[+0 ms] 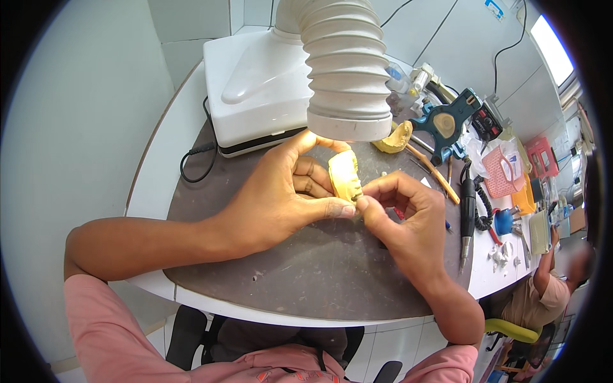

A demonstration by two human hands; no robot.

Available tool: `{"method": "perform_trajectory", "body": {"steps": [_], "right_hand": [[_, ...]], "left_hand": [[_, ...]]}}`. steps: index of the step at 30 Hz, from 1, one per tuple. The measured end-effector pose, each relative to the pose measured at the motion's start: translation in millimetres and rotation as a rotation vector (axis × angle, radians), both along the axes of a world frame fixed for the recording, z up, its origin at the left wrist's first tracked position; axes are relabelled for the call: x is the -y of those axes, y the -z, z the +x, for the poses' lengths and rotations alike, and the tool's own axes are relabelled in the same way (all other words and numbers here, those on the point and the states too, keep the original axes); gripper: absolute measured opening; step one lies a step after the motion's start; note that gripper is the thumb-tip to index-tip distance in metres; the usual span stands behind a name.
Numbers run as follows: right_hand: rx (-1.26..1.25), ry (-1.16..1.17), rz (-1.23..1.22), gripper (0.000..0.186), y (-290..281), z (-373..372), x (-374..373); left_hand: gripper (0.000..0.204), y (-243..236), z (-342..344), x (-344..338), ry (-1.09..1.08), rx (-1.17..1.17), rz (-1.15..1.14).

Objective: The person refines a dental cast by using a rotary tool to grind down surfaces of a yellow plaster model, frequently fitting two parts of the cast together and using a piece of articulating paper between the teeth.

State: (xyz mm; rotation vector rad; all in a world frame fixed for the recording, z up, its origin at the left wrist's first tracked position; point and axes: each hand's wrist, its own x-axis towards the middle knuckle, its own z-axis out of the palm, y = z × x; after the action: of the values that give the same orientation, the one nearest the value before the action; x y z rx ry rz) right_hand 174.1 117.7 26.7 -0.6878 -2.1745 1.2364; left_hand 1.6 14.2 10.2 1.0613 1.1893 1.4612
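A yellow dental cast (345, 175) is held up over the dark work mat, its row of teeth facing right. My left hand (278, 191) grips it, fingers behind and along the top, thumb at the lower edge. My right hand (412, 220) meets the cast at its lower right edge, thumb and index finger pinched together by the teeth. Something small and dark shows at those fingertips; its kind is too small to tell. A second yellow cast (394, 138) lies on the table beyond, beside the hose mouth.
A white ribbed hose (348, 70) hangs just above the cast, from a white machine (255, 89). Right of my hands lie a wooden-handled tool (434, 172), a black handpiece (468, 207) and a blue articulator (445, 124). Farther right are a pink basket (500, 172) and a seated person (539, 297).
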Motion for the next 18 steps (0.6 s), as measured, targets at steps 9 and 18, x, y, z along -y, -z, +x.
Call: {"method": "perform_trajectory", "body": {"steps": [9,18], "right_hand": [[-0.095,0.054,0.161,0.008,-6,9,-7],[-0.117,-0.02,0.865,0.02,-11,9,0]], "left_hand": [[0.052,-24,-6,0,0.122,-0.52,-0.163],[0.029,-24,0,14,-0.038,-0.355,0.038]]}}
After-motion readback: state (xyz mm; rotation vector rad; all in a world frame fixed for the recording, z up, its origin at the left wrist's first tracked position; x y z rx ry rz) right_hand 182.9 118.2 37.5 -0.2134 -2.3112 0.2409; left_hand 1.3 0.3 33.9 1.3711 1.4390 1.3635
